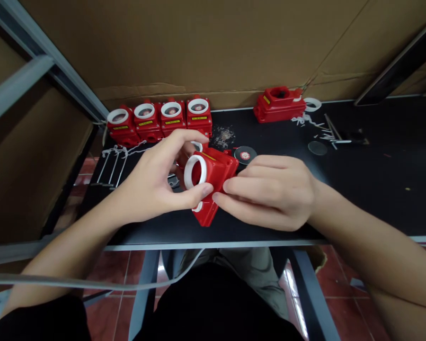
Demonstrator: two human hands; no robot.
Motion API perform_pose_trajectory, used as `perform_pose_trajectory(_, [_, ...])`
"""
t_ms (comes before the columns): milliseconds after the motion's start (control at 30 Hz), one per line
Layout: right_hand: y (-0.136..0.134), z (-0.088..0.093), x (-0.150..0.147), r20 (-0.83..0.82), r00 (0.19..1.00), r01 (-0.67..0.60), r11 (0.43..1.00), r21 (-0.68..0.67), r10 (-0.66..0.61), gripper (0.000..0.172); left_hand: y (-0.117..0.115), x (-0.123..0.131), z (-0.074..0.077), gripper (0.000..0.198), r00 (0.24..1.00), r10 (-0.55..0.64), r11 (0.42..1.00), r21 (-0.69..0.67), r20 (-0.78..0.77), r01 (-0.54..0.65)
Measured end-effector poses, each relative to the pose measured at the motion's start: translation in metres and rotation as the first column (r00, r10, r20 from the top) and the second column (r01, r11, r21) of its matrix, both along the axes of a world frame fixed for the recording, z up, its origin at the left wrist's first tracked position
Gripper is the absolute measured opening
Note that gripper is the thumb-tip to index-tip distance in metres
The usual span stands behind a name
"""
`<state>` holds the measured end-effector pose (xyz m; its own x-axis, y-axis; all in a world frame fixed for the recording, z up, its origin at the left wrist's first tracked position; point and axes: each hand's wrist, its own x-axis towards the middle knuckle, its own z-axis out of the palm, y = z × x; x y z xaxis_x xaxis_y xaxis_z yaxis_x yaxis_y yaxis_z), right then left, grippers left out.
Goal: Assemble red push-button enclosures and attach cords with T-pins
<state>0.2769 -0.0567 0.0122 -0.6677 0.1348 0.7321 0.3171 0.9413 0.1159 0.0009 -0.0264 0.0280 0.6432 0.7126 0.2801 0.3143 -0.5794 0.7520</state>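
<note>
A red housing (216, 173) with a white ring (195, 172) around its round opening is held tilted above the black table (156, 232). My left hand (163, 180) wraps round its left side, thumb across the front below the ring. My right hand (273, 192) has its fingers bent together, the tips touching the housing's right side; whether they pinch something small is hidden. Part of another white ring shows behind the left fingers. Just beyond the right hand lies a clear disc (245, 155) with a red and white label.
Several red units (171, 118) with white rings stand at the back left, metal rods (111, 168) before them. A larger red housing (280, 104) and a white ring (313, 104) are at the back right, near another clear disc (317, 148). A cable (128, 286) crosses the lower left.
</note>
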Motion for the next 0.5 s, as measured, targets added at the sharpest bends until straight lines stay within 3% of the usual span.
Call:
perform_pose_trajectory(67, [0.001, 0.004, 0.003, 0.04, 0.999, -0.023, 0.992, 0.123, 0.018, 0.027, 0.001, 0.001, -0.001, 0.056, 1.0, 0.009, 1.0, 0.008, 0.006, -0.009])
perform_pose_trajectory(100, [0.002, 0.007, 0.006, 0.052, 0.999, -0.015, 0.993, 0.118, 0.009, 0.028, 0.002, 0.001, -0.002, 0.055, 1.0, -0.006, 1.0, 0.006, 0.016, 0.006])
perform_pose_trajectory(233, [-0.001, 0.016, 0.028, 0.051, 0.986, 0.167, 0.976, -0.139, -0.162, 0.024, 0.007, 0.001, -0.009, 0.066, 0.985, -0.14, 0.99, 0.005, 0.105, 0.141])
perform_pose_trajectory(300, [-0.002, 0.016, 0.038, -0.019, 0.958, 0.276, 0.944, -0.181, -0.284, 0.026, 0.008, 0.002, -0.014, 0.073, 0.97, -0.184, 0.983, 0.036, 0.157, 0.18])
perform_pose_trajectory(433, [0.001, 0.007, 0.043, -0.163, 0.939, 0.294, 0.952, -0.085, -0.304, 0.028, 0.006, 0.007, -0.025, 0.072, 0.984, -0.058, 0.997, 0.058, 0.167, 0.049])
perform_pose_trajectory(500, [0.003, -0.001, 0.039, -0.137, 0.949, 0.27, 0.955, -0.12, -0.285, 0.024, 0.005, 0.01, -0.031, 0.076, 0.988, 0.016, 0.994, 0.102, 0.155, -0.032])
